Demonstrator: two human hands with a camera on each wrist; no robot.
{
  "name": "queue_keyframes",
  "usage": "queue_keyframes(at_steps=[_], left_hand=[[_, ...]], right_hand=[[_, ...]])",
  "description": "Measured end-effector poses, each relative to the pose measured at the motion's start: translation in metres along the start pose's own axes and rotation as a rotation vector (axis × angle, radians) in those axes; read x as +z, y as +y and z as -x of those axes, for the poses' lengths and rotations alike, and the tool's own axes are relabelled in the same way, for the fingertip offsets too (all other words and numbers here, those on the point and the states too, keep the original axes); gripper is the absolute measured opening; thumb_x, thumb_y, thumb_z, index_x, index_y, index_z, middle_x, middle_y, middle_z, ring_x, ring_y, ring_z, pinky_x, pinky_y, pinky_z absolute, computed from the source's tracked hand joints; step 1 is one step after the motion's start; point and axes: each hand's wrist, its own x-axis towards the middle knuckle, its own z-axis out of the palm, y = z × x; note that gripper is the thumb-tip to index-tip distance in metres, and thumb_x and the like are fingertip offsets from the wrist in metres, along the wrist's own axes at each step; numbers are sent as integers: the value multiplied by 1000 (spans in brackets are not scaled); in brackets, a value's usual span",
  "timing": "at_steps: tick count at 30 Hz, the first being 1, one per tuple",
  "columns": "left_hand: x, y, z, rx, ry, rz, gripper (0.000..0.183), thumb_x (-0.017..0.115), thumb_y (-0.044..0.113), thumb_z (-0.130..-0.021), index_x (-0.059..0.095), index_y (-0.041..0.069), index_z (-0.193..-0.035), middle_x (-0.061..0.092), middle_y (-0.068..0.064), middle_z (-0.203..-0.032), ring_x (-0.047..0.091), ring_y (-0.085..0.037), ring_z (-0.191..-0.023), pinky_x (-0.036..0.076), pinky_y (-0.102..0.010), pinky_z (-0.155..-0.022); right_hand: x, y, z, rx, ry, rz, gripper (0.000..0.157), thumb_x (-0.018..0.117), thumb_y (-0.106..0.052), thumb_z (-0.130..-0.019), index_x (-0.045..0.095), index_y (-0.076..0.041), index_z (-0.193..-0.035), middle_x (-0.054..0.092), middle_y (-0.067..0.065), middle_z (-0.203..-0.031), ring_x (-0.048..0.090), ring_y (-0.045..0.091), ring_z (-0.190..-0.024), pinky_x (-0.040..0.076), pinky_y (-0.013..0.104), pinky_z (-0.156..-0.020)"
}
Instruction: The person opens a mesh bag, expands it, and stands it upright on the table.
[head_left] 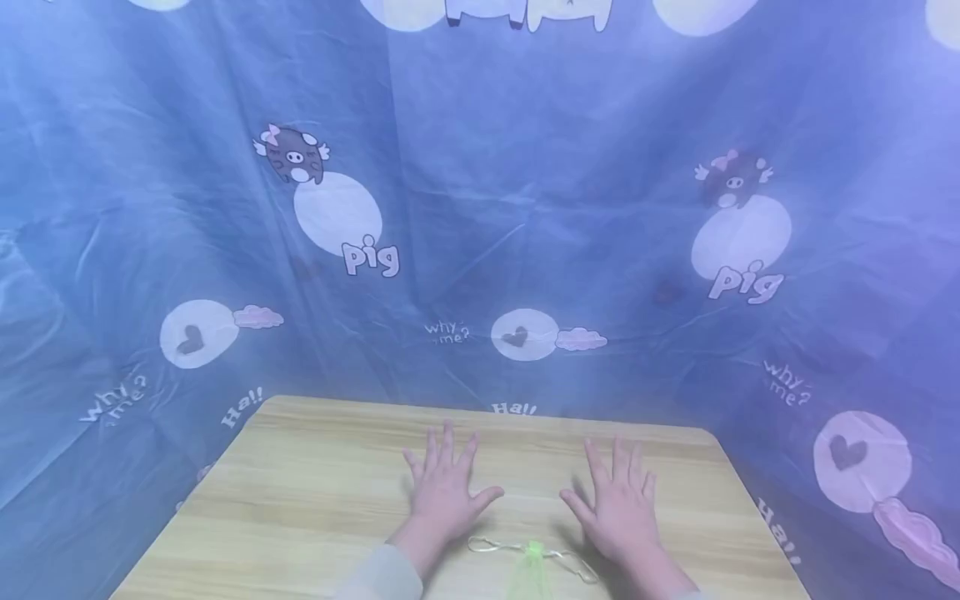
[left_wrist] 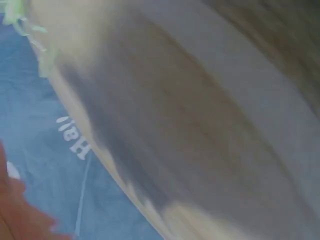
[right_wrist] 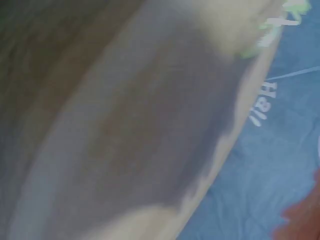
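Observation:
Palm down, my left hand (head_left: 442, 498) spreads its fingers over the wooden table, left of the middle in the head view. My right hand (head_left: 624, 512) mirrors it on the right, fingers likewise spread and holding nothing. Between the two wrists, at the near edge of the view, lies a light green sheer drawstring pouch (head_left: 534, 567). White cord loops (head_left: 495, 545) stick out to both sides of its gathered neck, and its lower part is cut off by the frame. Each wrist view catches only a bit of a hand at a lower corner.
The pale wooden table (head_left: 322, 467) has rounded far corners. Blue cloth (head_left: 540, 250) printed with pigs, white circles and lettering hangs behind it and on both sides. Shadows of the hands fall on the tabletop.

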Motion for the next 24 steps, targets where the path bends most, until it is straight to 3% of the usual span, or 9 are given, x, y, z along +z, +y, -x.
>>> queue_keyframes(at_steps=[5,7,9,13,16,20,24], left_hand=[[-19,0,13,3,-267,247,86,73,58,-92,49,7,-157,37,-28,-164,34,-56,-148,22,-80,-114],[-23,1,18,34,-360,292,80,80,50,-89,56,3,-150,48,-25,-157,42,-52,-143,29,-75,-115],[-24,3,23,84,-406,275,75,84,45,-84,62,6,-144,59,-18,-147,52,-45,-136,38,-68,-113],[-22,12,29,149,-415,230,66,89,37,-76,71,11,-134,68,-5,-121,63,-31,-117,52,-51,-104],[-17,16,31,141,-399,239,46,89,29,-79,76,11,-119,68,1,-107,66,-22,-104,56,-42,-95],[-12,17,34,90,-389,293,10,82,19,-87,73,15,-86,64,9,-83,61,-11,-79,57,-36,-81],[-11,18,37,74,-395,326,23,75,15,-92,62,17,-73,55,11,-71,49,-7,-65,51,-30,-68]], right_hand=[[-15,-6,10,-15,-235,-167,75,65,-50,-102,49,3,-153,49,38,-149,44,61,-137,32,77,-112],[-19,-6,14,-51,-345,-261,64,71,-38,-100,58,8,-142,62,33,-135,59,54,-124,43,73,-106],[-20,-7,17,-96,-431,-338,54,75,-25,-96,62,10,-134,68,27,-124,67,46,-111,51,69,-97],[-19,-8,23,-144,-511,-415,45,78,-16,-90,67,10,-125,71,22,-115,69,42,-102,55,67,-89],[-16,-11,27,-151,-517,-428,35,79,-19,-90,72,5,-114,72,18,-115,68,43,-105,53,70,-91],[-12,-16,32,-137,-500,-399,13,78,-20,-92,75,-8,-96,71,2,-102,67,29,-95,56,65,-87],[-9,-18,35,-115,-485,-359,9,76,-20,-95,73,-18,-86,68,-8,-91,66,17,-87,58,60,-85]])
